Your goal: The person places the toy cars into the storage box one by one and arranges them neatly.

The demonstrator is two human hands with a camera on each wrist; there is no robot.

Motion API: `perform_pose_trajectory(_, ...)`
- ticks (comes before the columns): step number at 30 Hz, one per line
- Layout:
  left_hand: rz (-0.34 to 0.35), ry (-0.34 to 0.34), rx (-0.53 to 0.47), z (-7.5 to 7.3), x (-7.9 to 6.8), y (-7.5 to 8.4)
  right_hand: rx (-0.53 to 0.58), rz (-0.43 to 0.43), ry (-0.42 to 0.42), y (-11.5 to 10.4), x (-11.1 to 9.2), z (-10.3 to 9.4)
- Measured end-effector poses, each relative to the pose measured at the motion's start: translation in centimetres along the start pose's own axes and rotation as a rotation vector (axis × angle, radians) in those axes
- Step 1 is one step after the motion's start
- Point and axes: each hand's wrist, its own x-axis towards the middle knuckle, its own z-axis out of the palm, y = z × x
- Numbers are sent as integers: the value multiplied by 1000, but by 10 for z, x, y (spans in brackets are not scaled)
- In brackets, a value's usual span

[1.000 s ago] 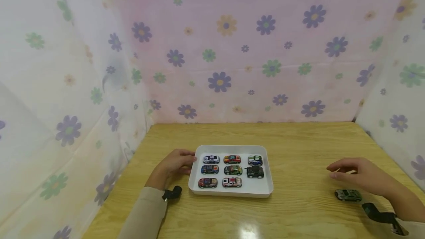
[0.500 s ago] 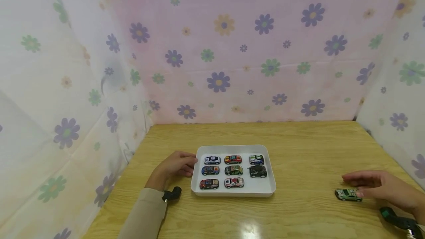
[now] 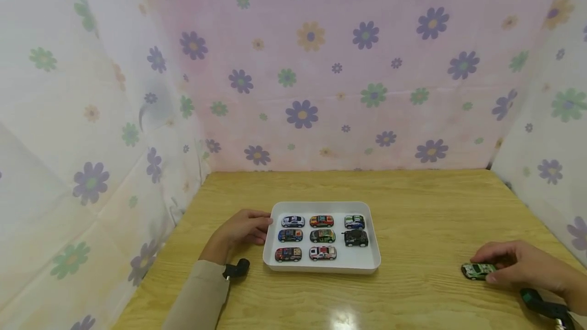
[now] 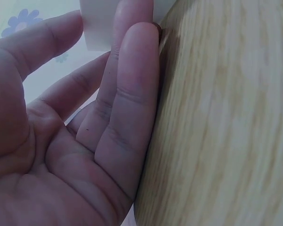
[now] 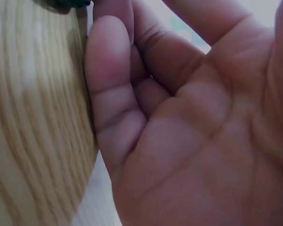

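Note:
In the head view, my left hand rests on the wood table at the left side of a white tray, its fingertips against the wall. The left wrist view shows its fingers loosely extended. My right hand, at the right, pinches the rear of a green camouflage toy car between thumb and fingers. The car sits on the table, its rear partly covered. In the right wrist view, only a dark sliver of the car shows past the fingers.
Several toy cars stand in rows in the tray, among them a red-and-yellow car and a white-and-red car. A black tank-like toy is at the tray's right side. Floral cloth encloses the wooden table.
My right hand has come down from above the green toy car and moved behind it to the right, then closed its thumb and fingers on it. The left hand stays beside the tray.

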Motion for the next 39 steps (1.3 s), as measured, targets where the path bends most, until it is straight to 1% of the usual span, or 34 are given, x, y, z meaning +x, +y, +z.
perform_pose_trajectory(4, 7, 4, 1, -1, 0, 2, -117, -1, 35, -1, 3, 0)
perform_pose_trajectory(10, 11, 0, -1, -2, 1, 2, -268, 35, 90, -3, 5, -1)
perform_pose_trajectory(15, 2, 3, -14, -1, 2, 3, -281, 37, 94, -4, 6, 1)
perform_pose_trajectory(19, 7, -10, -24, 0, 4, 4, -286, 46, 103, -4, 6, 3)
perform_pose_trajectory(22, 22, -23, -12, 1, 5, 3, -293, 47, 119, -4, 8, 4)
perform_pose_trajectory(28, 36, -42, 0, 1, 3, 4, -367, -17, 147, -6, 15, 6)
perform_pose_trajectory(34, 33, -45, -8, 2, 2, 2, -434, -42, 181, -20, 26, 8)
perform_pose_trajectory(36, 31, -40, -8, 2, 2, 2, -454, -50, 189, -28, 32, 8)
perform_pose_trajectory(39, 22, -27, -7, 2, 1, 1, -486, -89, 202, -39, 45, 9)
